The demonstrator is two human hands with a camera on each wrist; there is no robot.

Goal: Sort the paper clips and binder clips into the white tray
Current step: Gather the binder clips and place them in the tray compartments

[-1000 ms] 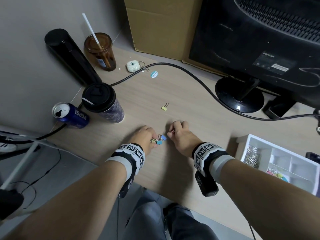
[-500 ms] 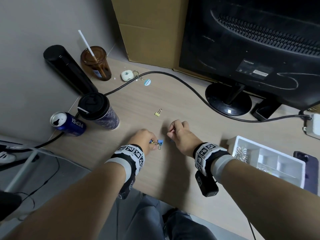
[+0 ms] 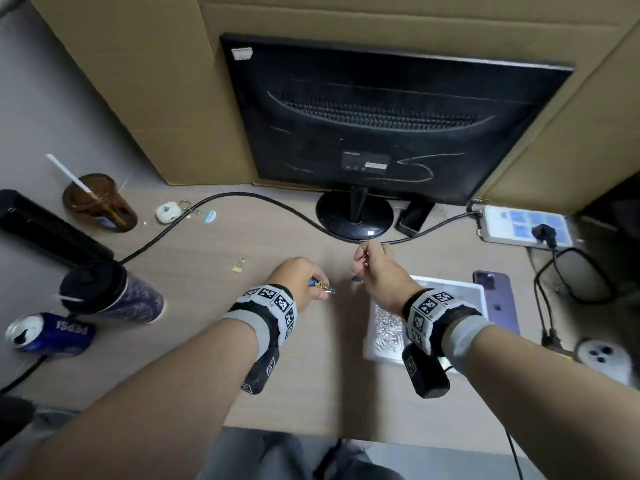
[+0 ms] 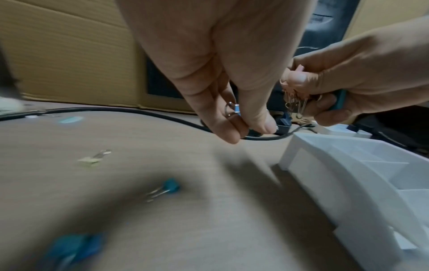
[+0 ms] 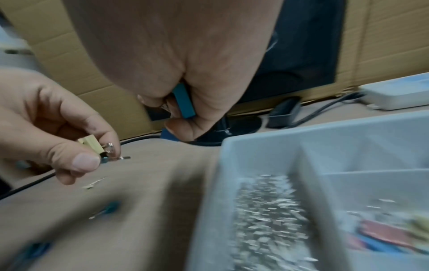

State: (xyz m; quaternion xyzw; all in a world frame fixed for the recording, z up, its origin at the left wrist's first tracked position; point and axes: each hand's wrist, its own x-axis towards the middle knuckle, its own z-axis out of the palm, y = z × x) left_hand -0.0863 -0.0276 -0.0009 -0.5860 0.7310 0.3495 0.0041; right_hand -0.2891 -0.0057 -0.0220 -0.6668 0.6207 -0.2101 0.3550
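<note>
The sorting looks well under way but not finished: the white tray (image 3: pixel 479 289), at the right of centre in the head view and partly hidden under the right forearm, already holds a heap of silvery paper clips (image 3: pixel 389 329) in its long left compartment, and the right wrist view shows blurred red, blue and yellowish binder clips (image 5: pixel 392 236) in a compartment at the lower right of the frame. Still outside the tray are a yellow binder clip (image 3: pixel 238 267) lying alone on the desk (image 3: pixel 214 334) left of centre, and two blue ones (image 4: pixel 166 188) seen blurred on the desk in the lower left of the left wrist view. The left hand (image 3: pixel 300 285), just left of centre, has thumb and fingers pinched together on a small blue clip and a yellowish one, their wire loops poking out. The right hand (image 3: pixel 375 271), raised just above the tray's far corner, is curled tight around a teal clip (image 5: pixel 184 101) and a bundle of thin wire handles; exactly how many it holds cannot be told. The binder clips are small folded sheet-metal wedges, painted and smooth, with springy bright wire handles. The tray is matte moulded plastic with straight thin dividers, and the desk is a pale wood-grain laminate.
</note>
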